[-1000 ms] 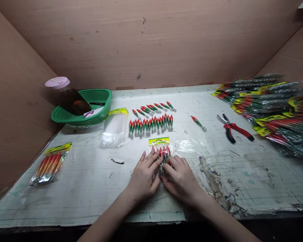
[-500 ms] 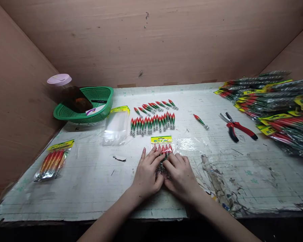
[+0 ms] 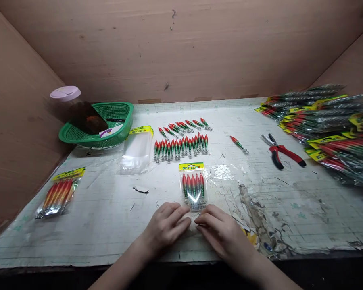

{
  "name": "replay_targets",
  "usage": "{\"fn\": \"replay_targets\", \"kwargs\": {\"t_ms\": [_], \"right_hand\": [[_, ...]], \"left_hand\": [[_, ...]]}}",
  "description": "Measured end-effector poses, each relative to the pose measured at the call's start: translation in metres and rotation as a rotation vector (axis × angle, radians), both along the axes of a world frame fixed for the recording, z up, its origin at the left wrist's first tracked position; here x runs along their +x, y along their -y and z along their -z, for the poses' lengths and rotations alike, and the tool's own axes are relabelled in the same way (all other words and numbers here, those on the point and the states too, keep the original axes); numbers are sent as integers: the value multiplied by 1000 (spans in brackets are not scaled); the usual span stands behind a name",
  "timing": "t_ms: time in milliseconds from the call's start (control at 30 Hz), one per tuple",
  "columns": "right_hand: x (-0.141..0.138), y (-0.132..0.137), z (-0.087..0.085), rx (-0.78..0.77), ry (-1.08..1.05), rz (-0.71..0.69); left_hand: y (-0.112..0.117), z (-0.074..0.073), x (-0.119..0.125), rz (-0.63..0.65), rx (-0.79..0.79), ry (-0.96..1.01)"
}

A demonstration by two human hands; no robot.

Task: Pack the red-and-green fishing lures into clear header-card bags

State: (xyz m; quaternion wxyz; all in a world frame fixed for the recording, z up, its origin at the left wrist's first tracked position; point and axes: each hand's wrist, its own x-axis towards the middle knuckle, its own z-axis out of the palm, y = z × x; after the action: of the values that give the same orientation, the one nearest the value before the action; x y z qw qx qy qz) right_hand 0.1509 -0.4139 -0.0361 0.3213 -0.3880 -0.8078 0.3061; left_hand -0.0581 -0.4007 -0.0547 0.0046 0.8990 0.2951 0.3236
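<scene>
Worktop [image 3: 109, 237] pale, scuffed. Heap of filled packets [image 3: 323, 137] along its right side. Left hand [image 3: 167, 223] and right hand [image 3: 222, 229] front-centre, fingers curled; cannot tell if pinching film. Five-lure packet [image 3: 194, 187] flat just beyond them. Single loose lure [image 3: 238, 145] farther back, rightward.

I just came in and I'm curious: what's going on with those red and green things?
A person has a clear packet with red-and-green lures inside lying in front of them. Their left grip and right grip are by its bottom edge; whether they touch it is hard to tell. Rows of loose lures lie beyond it, and filled packets are heaped on the right.
</scene>
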Motion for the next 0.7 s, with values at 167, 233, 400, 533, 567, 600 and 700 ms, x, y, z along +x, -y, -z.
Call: {"fn": "replay_targets", "kwargs": {"t_ms": [167,233,400,533,567,600,700], "right_hand": [[-13,-1,-1,-219,-101,43],[-14,-3,-4,-260,-107,47],[-16,-5,-3,-245,-31,-15],[-19,-6,-4,-220,-71,-82],[-18,-6,-6,-251,-99,-88],[-15,-6,-7,-305,-135,-86],[10,-10,-7,-547,-348,2]], "left_hand": [[10,3,12,68,-312,283],[13,6,13,85,-370,388],[16,13,11,14,-415,491],[16,13,11,-47,-397,446],[17,11,10,-52,-390,435],[17,10,10,-53,-384,428],[17,9,10,-77,-413,433]]}}
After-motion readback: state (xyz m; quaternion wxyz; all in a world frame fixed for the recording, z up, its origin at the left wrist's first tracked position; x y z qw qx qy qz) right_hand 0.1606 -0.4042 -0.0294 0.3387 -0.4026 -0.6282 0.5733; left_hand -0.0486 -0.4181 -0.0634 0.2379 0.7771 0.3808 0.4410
